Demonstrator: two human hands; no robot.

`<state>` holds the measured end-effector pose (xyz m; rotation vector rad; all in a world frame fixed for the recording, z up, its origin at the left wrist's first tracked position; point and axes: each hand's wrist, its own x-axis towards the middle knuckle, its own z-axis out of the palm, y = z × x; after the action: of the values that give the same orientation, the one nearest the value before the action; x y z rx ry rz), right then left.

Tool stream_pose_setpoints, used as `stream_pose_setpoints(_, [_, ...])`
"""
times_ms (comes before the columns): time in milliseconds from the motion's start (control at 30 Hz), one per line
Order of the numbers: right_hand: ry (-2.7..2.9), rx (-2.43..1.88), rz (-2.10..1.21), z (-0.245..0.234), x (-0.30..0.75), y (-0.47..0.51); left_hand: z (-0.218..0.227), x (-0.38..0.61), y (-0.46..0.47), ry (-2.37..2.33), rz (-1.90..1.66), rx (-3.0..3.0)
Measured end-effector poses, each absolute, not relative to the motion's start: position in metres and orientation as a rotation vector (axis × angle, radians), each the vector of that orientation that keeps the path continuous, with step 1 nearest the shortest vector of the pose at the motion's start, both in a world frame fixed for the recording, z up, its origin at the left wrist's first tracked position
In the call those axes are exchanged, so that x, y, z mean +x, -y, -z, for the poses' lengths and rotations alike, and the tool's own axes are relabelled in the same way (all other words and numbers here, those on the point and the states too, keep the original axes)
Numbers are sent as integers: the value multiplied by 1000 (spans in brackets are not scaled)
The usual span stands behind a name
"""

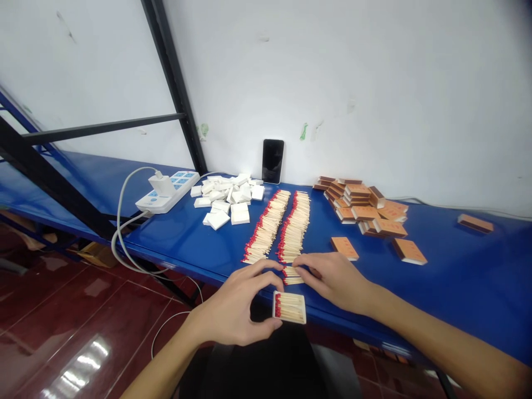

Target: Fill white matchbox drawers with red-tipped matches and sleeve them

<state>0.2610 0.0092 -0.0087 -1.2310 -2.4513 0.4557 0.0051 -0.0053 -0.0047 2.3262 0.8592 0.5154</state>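
My left hand (239, 307) is closed on a small white matchbox tray (290, 308) partly filled with red-tipped matches, held at the near edge of the blue table (457, 277). My right hand (332, 277) rests on the table with its fingers pinched on a small bunch of matches (292, 275) at the near end of two long rows of matches (280, 224). The rows run away from me toward the wall.
A heap of white inner trays (226, 199) lies left of the rows. Orange matchbox sleeves (366, 208) are piled at the right, with loose ones (409, 251) nearby. A black phone (273, 160) leans on the wall. A power strip (168, 191) with white cables sits at left.
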Motion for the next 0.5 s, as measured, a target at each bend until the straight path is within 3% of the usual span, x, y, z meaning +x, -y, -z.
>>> stream_pose_setpoints(500, [2452, -1257, -407, 10, 260, -10, 6, 6, 5, -869, -516, 2335])
